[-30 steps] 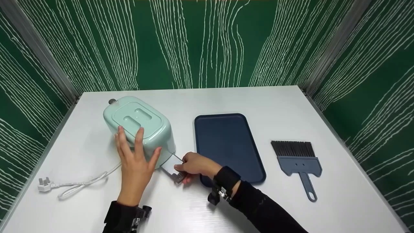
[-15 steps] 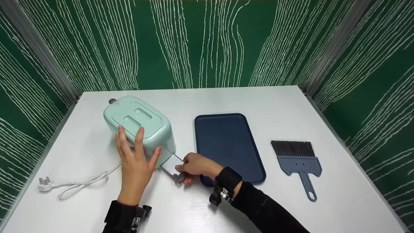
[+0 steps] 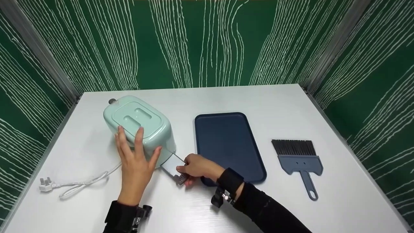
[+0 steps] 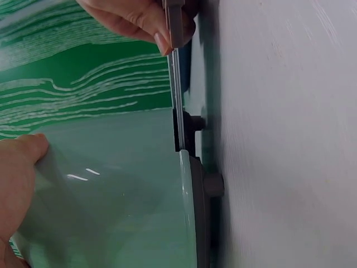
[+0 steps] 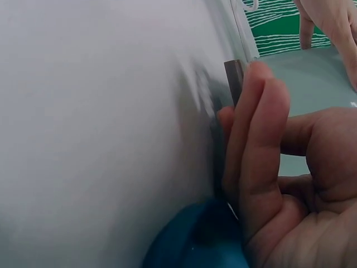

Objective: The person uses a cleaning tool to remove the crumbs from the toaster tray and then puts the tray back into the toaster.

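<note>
A mint-green toaster with a lid on top stands at the left of the table, set at a slant. My left hand rests against its near side, fingers spread, with fingertips on the lid. From the toaster's near end, low down, a thin metal crumb tray sticks partway out. My right hand pinches the tray's brownish-grey handle between thumb and fingers. In the left wrist view the crumb tray's inner end sits in the toaster's slot, just above the tabletop.
Right of the toaster lies a navy serving tray, partly under my right forearm. Farther right is a blue-grey hand brush with black bristles. The toaster's white cord and plug lie at the left. Green walls enclose the table.
My right hand has shifted slightly toward the lower right, and the crumb tray sticks out a little more. The left hand and the toaster stay put.
</note>
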The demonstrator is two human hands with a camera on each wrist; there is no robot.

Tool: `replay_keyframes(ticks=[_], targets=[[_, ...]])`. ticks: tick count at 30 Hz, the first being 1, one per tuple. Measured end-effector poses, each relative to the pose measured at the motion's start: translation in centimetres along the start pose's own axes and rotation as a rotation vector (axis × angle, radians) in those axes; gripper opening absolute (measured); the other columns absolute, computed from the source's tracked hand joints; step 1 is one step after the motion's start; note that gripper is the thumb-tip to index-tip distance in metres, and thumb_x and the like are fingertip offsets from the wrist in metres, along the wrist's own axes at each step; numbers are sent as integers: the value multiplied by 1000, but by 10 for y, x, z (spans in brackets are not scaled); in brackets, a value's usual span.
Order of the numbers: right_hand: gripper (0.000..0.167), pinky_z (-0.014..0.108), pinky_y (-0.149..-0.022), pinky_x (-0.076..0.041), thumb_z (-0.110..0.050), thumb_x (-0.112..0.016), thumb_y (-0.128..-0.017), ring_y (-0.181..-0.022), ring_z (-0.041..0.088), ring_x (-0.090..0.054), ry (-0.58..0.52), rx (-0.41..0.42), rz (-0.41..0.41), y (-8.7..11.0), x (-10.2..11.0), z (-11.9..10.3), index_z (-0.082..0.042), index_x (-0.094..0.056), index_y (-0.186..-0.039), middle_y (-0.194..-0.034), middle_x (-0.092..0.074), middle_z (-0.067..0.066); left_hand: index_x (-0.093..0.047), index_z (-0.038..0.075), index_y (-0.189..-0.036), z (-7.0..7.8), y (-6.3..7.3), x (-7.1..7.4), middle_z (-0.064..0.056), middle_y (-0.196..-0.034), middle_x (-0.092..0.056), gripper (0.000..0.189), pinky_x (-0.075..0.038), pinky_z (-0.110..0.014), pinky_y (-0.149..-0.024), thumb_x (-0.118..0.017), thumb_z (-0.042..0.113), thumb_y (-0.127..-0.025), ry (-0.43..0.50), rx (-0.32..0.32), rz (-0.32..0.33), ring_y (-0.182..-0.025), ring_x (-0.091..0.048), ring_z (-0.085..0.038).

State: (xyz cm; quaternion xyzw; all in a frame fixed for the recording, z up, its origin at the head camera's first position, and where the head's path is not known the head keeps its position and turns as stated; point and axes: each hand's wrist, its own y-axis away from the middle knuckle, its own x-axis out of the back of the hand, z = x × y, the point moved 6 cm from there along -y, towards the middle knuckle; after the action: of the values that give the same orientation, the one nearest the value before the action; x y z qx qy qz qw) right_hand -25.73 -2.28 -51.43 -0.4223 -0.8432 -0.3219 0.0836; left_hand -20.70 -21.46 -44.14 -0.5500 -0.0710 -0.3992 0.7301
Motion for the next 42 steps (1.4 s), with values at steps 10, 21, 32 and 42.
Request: replay_keyframes(ticks=[10,21,32,42], targets=[[25,21,-52,-51,-27,-69,-107,-50,8,-65,0,8,-3,6,-1,2,-8,-65,-92,-64,-69,2,-42,12,-159,0,0,-1,-40,-169,-14,80,-42,-79,-111,-85,32,-94,-3,10,-4,-157,-18,-64],[25,21,-51,-50,-27,-69,-107,-49,7,-64,-14,12,0,9,-1,4,-7,-64,-92,-64,-68,3,-42,11,-159,0,0,-1,-41,-169,-14,81,-36,-77,-118,-84,34,-94,-4,-10,1,-158,-18,-63],[25,19,-53,-49,-26,-69,-107,-49,6,-64,-28,9,-14,17,-1,5,-7,-64,-92,-64,-68,1,-44,10,-159,1,0,0,-41,-169,-15,79,-39,-76,-116,-85,31,-94,-7,-16,7,-158,-19,-61],[24,20,-50,-51,-26,-68,-107,-49,6,-64,-69,-3,-39,24,-3,6,-6,-63,-95,-64,-69,3,-43,10,-159,0,0,-1,-41,-169,-15,79,-43,-77,-111,-84,33,-95,-10,-13,-2,-158,-19,-62]])
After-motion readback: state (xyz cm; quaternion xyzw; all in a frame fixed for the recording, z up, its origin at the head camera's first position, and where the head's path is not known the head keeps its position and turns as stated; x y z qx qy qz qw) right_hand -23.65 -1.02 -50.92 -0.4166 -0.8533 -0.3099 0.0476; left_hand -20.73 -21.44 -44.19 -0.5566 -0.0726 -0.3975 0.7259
